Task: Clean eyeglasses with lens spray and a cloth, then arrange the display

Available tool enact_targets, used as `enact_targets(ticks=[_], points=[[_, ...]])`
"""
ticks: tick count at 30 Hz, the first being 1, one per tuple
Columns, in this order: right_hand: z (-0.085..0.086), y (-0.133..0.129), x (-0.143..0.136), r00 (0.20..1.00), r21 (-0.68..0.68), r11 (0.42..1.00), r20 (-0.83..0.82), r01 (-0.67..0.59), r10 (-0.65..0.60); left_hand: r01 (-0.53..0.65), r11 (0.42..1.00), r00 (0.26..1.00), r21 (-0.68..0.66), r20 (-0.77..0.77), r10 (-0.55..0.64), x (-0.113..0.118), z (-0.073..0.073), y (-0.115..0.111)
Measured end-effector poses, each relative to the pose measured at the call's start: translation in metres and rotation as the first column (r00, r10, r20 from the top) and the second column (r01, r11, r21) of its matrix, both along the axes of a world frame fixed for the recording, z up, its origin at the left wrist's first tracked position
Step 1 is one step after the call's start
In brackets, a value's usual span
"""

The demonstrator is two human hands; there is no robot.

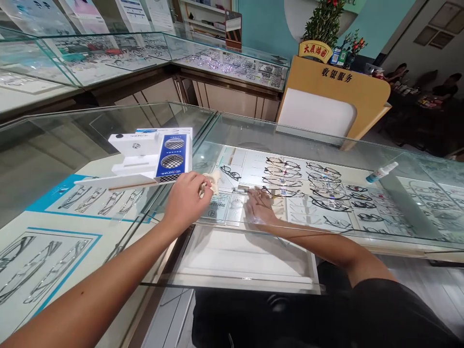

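My left hand (191,198) is closed around a crumpled cream cloth (214,181) above the glass counter top. Left of it stands a white and blue box (173,159) with an opened white carton part (137,152). Seen through the glass, my right hand (259,207) reaches inside the display case, fingers stretched out low over the display surface. Just right of those fingers lies a column of eyeglasses (283,182); another dark pair of glasses (230,172) rests to their upper left. Reflections blur the fingertips, and no held object shows there.
A pulled-out white drawer (246,256) sits below the case's front edge. A spray bottle (382,172) stands on the glass at right. More eyeglasses (328,186) fill the case. Beyond are other glass cases (232,67) and a yellow cashier desk (335,87); people appear at far right.
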State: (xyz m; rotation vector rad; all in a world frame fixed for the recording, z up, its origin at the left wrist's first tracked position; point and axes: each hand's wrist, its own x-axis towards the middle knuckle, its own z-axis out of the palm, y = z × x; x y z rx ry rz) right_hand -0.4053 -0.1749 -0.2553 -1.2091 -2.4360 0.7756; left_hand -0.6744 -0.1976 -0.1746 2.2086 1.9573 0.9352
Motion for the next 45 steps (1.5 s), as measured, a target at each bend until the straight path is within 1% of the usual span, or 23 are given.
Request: enact_targets(ticks=[2, 3, 4, 5, 7, 9, 11, 13, 14, 15, 17, 20, 21, 23, 26, 34, 36, 38, 40, 41, 42, 43, 45], points=[[0.005, -0.037, 0.015, 0.999, 0.004, 1.000, 0.042, 0.018, -0.018, 0.001, 1.000, 1.000, -0.002, 0.002, -0.001, 0.000, 0.000, 0.001], [0.012, -0.056, 0.024, 0.999, -0.028, 0.999, 0.044, -0.022, 0.023, 0.003, 1.000, 1.000, 0.001, 0.002, -0.003, 0.000, 0.000, 0.001], [0.023, -0.074, 0.033, 0.994, -0.098, 0.991, 0.046, -0.092, 0.097, 0.006, 1.000, 1.000, 0.003, 0.001, -0.006, 0.000, 0.000, 0.001], [0.038, -0.092, 0.043, 0.988, -0.167, 0.975, 0.034, -0.145, 0.152, 0.008, 1.000, 1.000, 0.005, 0.000, -0.008, 0.000, 0.000, 0.001], [0.079, -0.123, 0.060, 0.975, -0.257, 0.942, -0.003, -0.215, 0.222, 0.007, 1.000, 1.000, 0.011, -0.002, -0.007, 0.001, 0.000, 0.001], [0.126, -0.143, 0.073, 0.963, -0.251, 0.930, -0.050, -0.267, 0.263, 0.009, 1.000, 1.000, 0.010, -0.005, -0.009, 0.001, 0.001, 0.001], [0.170, -0.143, 0.081, 0.967, -0.140, 0.958, -0.071, -0.252, 0.244, 0.009, 1.000, 1.000, 0.001, -0.007, -0.009, 0.002, 0.001, 0.001], [0.200, -0.116, 0.084, 0.989, 0.013, 0.989, -0.030, -0.144, 0.145, 0.006, 1.000, 1.000, -0.010, -0.013, -0.006, 0.002, 0.001, 0.001], [0.209, -0.094, 0.084, 0.996, 0.112, 0.990, 0.008, -0.086, 0.086, 0.003, 1.000, 1.000, -0.013, -0.016, -0.004, 0.002, 0.001, 0.001], [0.212, -0.067, 0.085, 0.998, 0.211, 0.977, 0.046, -0.041, 0.032, 0.002, 1.000, 1.000, -0.014, -0.019, -0.003, 0.002, 0.001, 0.001], [0.208, -0.006, 0.085, 0.989, 0.336, 0.942, 0.134, 0.018, -0.066, 0.006, 1.000, 1.000, -0.011, -0.021, -0.006, 0.002, 0.000, 0.001], [0.185, 0.073, 0.088, 0.943, 0.321, 0.943, 0.280, 0.085, -0.180, 0.015, 1.000, 1.000, -0.004, -0.024, -0.015, 0.001, 0.000, 0.002], [0.176, 0.092, 0.088, 0.925, 0.294, 0.950, 0.320, 0.109, -0.206, 0.018, 1.000, 1.000, -0.002, -0.025, -0.018, 0.000, -0.001, 0.002], [0.162, 0.116, 0.090, 0.897, 0.266, 0.952, 0.369, 0.150, -0.244, 0.024, 1.000, 0.999, 0.001, -0.028, -0.024, 0.000, -0.001, 0.003], [0.150, 0.129, 0.091, 0.880, 0.250, 0.953, 0.396, 0.173, -0.264, 0.027, 1.000, 0.999, -0.002, -0.037, -0.027, -0.001, -0.001, 0.003], [0.144, 0.130, 0.096, 0.878, 0.219, 0.962, 0.413, 0.164, -0.244, 0.028, 1.000, 0.999, -0.006, -0.033, -0.028, -0.001, -0.001, 0.003], [0.148, 0.128, 0.095, 0.878, 0.210, 0.963, 0.412, 0.170, -0.245, 0.031, 1.000, 0.999, -0.002, -0.034, -0.031, -0.001, -0.001, 0.003], [0.159, 0.117, 0.092, 0.877, 0.209, 0.960, 0.404, 0.188, -0.260, 0.030, 1.000, 0.999, 0.002, -0.034, -0.030, -0.001, -0.001, 0.003], [0.175, 0.090, 0.085, 0.897, 0.217, 0.957, 0.357, 0.191, -0.260, 0.028, 1.000, 0.999, 0.004, -0.033, -0.028, -0.001, -0.001, 0.002], [0.184, 0.069, 0.080, 0.926, 0.222, 0.959, 0.293, 0.175, -0.237, 0.027, 1.000, 0.999, 0.005, -0.033, -0.026, -0.001, -0.001, 0.002], [0.192, 0.044, 0.074, 0.963, 0.215, 0.970, 0.217, 0.110, -0.158, 0.026, 1.000, 0.999, 0.007, -0.035, -0.026, 0.000, -0.001, 0.001], [0.199, 0.015, 0.069, 0.985, 0.165, 0.986, 0.168, 0.022, -0.050, 0.026, 1.000, 0.999, 0.010, -0.037, -0.025, 0.000, -0.001, 0.001], [0.204, -0.046, 0.060, 0.981, -0.023, 0.991, 0.140, -0.131, 0.133, 0.020, 1.000, 0.999, 0.011, -0.037, -0.020, 0.001, 0.000, 0.000]])
